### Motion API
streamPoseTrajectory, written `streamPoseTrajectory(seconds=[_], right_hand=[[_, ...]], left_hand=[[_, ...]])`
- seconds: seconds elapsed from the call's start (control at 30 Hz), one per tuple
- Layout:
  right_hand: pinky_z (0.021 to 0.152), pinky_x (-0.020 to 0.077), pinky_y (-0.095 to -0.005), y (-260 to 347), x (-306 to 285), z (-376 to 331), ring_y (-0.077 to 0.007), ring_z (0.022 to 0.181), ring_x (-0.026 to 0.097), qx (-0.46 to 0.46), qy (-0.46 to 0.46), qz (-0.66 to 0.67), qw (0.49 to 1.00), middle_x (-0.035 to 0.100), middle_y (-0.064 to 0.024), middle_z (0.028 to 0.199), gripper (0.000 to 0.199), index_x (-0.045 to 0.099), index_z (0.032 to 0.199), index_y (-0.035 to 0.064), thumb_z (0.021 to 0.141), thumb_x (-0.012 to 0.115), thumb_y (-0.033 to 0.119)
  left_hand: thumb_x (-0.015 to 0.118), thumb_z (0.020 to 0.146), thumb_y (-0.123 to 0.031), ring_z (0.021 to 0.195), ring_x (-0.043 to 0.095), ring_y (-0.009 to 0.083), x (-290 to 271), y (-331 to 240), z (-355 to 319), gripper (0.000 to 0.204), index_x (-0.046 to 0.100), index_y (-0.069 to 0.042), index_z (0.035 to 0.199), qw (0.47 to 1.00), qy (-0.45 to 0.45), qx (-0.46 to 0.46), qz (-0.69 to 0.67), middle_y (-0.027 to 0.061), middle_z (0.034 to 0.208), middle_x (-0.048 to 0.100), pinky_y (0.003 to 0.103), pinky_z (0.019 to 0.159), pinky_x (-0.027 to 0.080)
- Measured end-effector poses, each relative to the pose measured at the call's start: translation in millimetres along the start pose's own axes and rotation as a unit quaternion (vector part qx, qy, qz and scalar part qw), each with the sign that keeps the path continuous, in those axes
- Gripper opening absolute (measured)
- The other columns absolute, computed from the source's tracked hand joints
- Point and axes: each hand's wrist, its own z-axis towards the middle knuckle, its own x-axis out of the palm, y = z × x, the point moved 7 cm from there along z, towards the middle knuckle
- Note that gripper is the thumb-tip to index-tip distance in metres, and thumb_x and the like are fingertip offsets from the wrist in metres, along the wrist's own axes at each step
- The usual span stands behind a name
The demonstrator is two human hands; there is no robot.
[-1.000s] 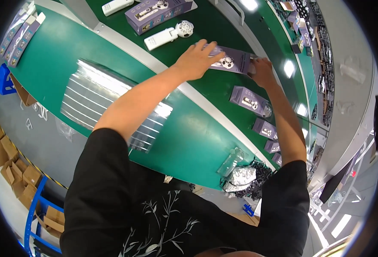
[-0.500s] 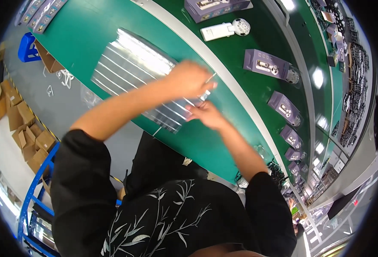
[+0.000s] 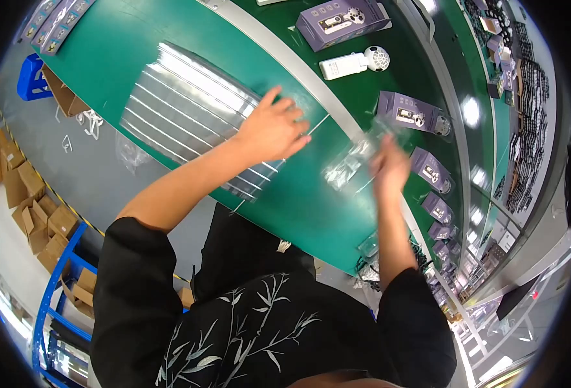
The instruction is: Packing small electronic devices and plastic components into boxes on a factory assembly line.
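One clear plastic bag [image 3: 350, 165], thin, limp and slippery, hung pinched in your right hand [image 3: 389, 169] at three o'clock of your left hand [image 3: 274, 131], whose open fingers pressed the bag stack [image 3: 188, 110]; an edge grip suited it best.

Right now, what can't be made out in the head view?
- Right hand: motion-blurred; its grip on the clear bag is unclear.
- Stack of clear bags: near end hidden under the left hand.
- Purple boxes far down the belt: too small, bent by the fisheye rim.
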Motion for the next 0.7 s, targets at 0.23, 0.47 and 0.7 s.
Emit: streamPoseTrajectory(seconds=[0.23,0.47,0.7], right_hand=[[0.058,0.0437,-0.0282,-11,64,192,-0.0123,0.064,0.054,0.226,0.087,0.087,0.966,0.055,-0.0018,0.069,0.024,0.065,0.08,0.0073,0.092,0.058,0.027],[0.081,0.0499,-0.0405,42,84,138,-0.0296,0.08,0.062,-0.575,0.052,-0.549,0.605,0.066,-0.006,0.079,0.022,0.067,0.093,0.0058,0.078,0.067,0.021],[0.085,0.0493,-0.0435,67,-62,171,-0.0311,0.091,0.063,-0.313,0.127,-0.649,0.682,0.067,-0.0136,0.088,0.028,0.068,0.089,0.0075,0.065,0.075,0.02]], left_hand=[[0.071,0.08,-0.038,0.112,0.054,0.0382,-38,53,131,0.051,0.062,-0.008,0.121,0.966,-0.24,-0.094,-0.016,0.0211,0.125,0.054,0.052,0.09,0.046],[0.076,0.072,-0.042,0.113,0.055,0.0384,11,62,186,0.08,0.044,-0.014,0.14,0.969,-0.063,-0.238,-0.002,0.0206,0.125,0.055,0.05,0.087,0.048],[0.076,0.07,-0.039,0.109,0.058,0.0381,-26,61,131,0.08,0.046,-0.018,0.141,0.991,-0.079,-0.027,0.109,0.021,0.122,0.056,0.048,0.091,0.05]])
